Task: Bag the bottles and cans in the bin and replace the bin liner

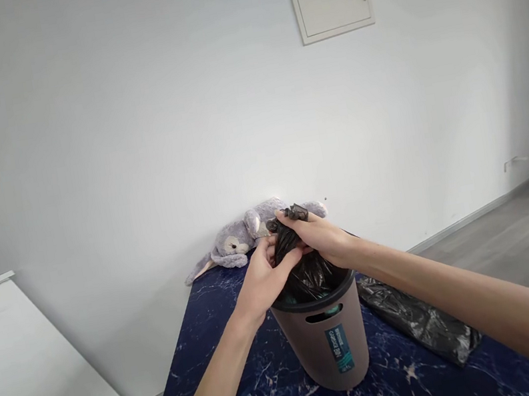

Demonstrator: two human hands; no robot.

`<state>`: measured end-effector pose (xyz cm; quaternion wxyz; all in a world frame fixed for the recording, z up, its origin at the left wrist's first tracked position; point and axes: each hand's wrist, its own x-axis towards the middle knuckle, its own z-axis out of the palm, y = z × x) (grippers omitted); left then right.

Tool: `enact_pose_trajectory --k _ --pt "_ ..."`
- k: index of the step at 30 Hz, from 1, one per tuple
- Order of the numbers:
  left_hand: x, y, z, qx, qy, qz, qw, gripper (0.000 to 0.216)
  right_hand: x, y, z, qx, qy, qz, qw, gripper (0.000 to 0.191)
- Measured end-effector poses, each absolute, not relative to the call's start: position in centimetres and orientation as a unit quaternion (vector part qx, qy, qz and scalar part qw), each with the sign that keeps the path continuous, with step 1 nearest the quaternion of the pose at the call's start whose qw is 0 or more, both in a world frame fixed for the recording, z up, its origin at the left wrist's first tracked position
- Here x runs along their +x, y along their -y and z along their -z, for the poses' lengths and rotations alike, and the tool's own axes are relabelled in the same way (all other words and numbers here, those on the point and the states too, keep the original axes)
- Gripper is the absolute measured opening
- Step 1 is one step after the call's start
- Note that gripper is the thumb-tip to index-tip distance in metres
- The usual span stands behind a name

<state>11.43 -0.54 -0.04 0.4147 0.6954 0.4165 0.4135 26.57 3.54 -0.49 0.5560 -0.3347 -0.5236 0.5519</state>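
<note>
Black bag (309,277) in hands (268,278) (320,237), bin rim (313,305) below them, wall (131,126) behind

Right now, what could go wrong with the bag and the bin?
The black bag might tear where the left hand and right hand bunch it. The bin could tip or slide if the bag is tugged, since neither hand grips it. The plush toy behind might get bumped.

From my remote station I have both bare arms stretched forward, the left arm (214,379) and right arm (455,288) converging. My left hand (265,279) has curled fingers, thumb slanting rightward; my right hand (324,236) sits slightly higher, fingers bent, thumb pointing up-left.
</note>
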Motion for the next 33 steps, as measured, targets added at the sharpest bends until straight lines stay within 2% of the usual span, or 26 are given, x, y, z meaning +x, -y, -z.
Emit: enact_pose_trajectory --k 3,9,12,15,17,21,25,28,33 --pt "11.3 0.5 0.2 0.726 -0.439 -0.384 0.363 0.033 26.6 -3.5 0.9 -0.332 0.531 -0.553 0.55 0.039" --pt "10.5 -0.3 0.7 0.746 -0.483 -0.388 0.244 0.03 27.0 -3.6 1.4 -0.281 0.565 -0.561 0.536 0.056" --pt "9.9 -0.4 1.0 0.723 -0.494 -0.418 0.242 0.034 27.4 -3.8 1.4 -0.228 0.564 -0.594 0.527 0.052" --pt "9.3 -0.4 1.6 0.688 -0.503 -0.459 0.251 0.041 27.9 -4.2 1.6 -0.199 0.499 -0.651 0.536 0.032" --pt "9.1 -0.4 1.9 0.652 -0.494 -0.496 0.293 0.043 28.0 -4.6 1.9 -0.184 0.481 -0.66 0.547 0.024" --pt "9.2 -0.3 2.0 0.598 -0.419 -0.562 0.388 0.037 28.1 -5.1 2.4 -0.166 0.481 -0.64 0.576 0.03" --pt "9.6 -0.1 1.3 0.654 -0.331 -0.546 0.406 0.038 27.8 -5.0 2.6 -0.177 0.511 -0.627 0.561 0.045" --pt "10.0 0.1 0.8 0.713 -0.314 -0.5 0.379 0.04 27.5 -4.9 2.9 -0.207 0.55 -0.601 0.541 0.042" --pt "10.6 0.4 0.9 0.767 -0.364 -0.453 0.272 0.043 27.7 -4.1 2.4 -0.214 0.636 -0.572 0.472 0.037"
